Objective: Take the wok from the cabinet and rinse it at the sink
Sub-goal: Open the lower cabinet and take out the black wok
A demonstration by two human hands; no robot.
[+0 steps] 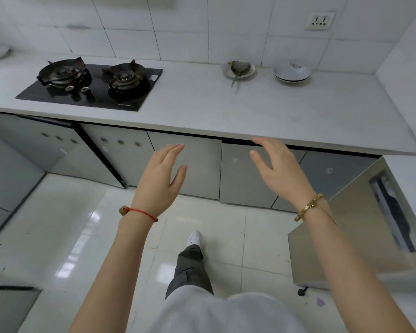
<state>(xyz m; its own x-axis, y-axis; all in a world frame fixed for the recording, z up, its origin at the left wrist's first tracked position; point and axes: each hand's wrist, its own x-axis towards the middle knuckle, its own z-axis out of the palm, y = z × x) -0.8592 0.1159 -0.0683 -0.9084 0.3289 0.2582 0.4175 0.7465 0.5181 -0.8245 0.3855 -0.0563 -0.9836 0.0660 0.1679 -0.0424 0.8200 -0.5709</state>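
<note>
My left hand (161,174) and my right hand (277,169) are both raised in front of me, fingers spread, holding nothing. They hover before the grey base cabinet doors (197,169) under the white countertop (202,104). My right fingertips are just below the counter's front edge. The doors directly ahead are closed. No wok shows, and no sink is in view.
A black two-burner gas hob (91,85) sits at the counter's left. A plate with a utensil (238,69) and stacked bowls (292,72) stand at the back right. A steel door (360,227) stands ajar on the right. Another door (65,150) hangs ajar left. White tile floor lies below.
</note>
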